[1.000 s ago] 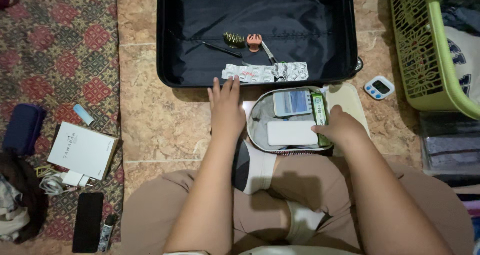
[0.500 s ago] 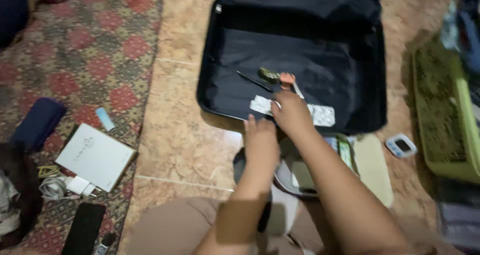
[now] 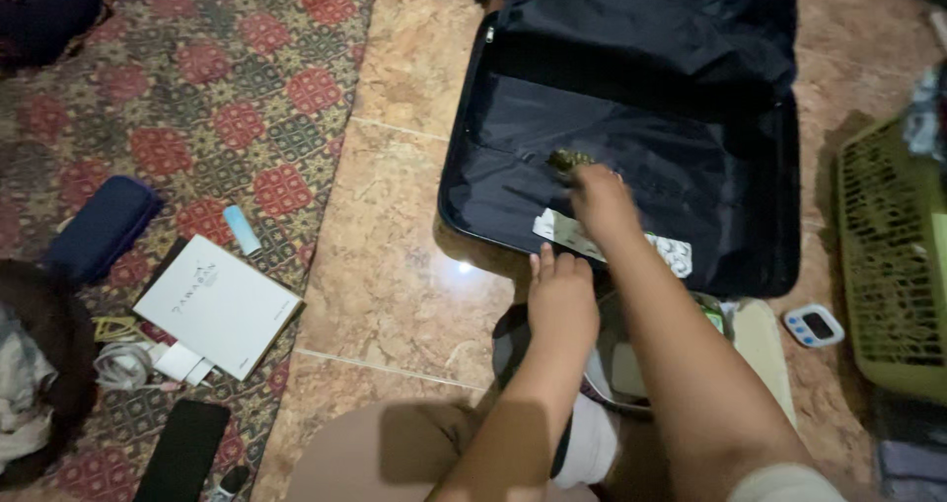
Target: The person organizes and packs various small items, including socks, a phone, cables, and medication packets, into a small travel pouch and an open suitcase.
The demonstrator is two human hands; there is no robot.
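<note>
My right hand (image 3: 602,198) reaches into the open black suitcase (image 3: 730,255) at the upper middle of the frame, its fingers down over the small items on the dark lining, just below the gold-green hair clip (image 3: 565,158) and above the strip of blister packs (image 3: 577,238); whether that grip is closed on anything I cannot tell, since the back of the hand hides the fingertips. My left hand (image 3: 560,295) lies flat and empty, fingers together, at the suitcase's near edge in the middle of the frame. To do this reach well I judge I should keep the left hand planted as a brace, come down on one small item at a time, and pinch it cleanly off the slack lining instead of dragging the cloth. Counting: one suitcase, one hair clip in view, and what looks like two blister packs lying end to end, the second one (image 3: 673,253) poking out to the right of my wrist. Below my arms sits one open pouch (image 3: 617,369), mostly covered. At right are one green basket (image 3: 893,265) and one small white-and-blue timer (image 3: 814,325). On the patterned rug at left I count one white box (image 3: 217,305), one navy case (image 3: 99,228), one pale blue tube (image 3: 240,229), one white charger with cable (image 3: 148,362) and one black phone (image 3: 182,448).
</note>
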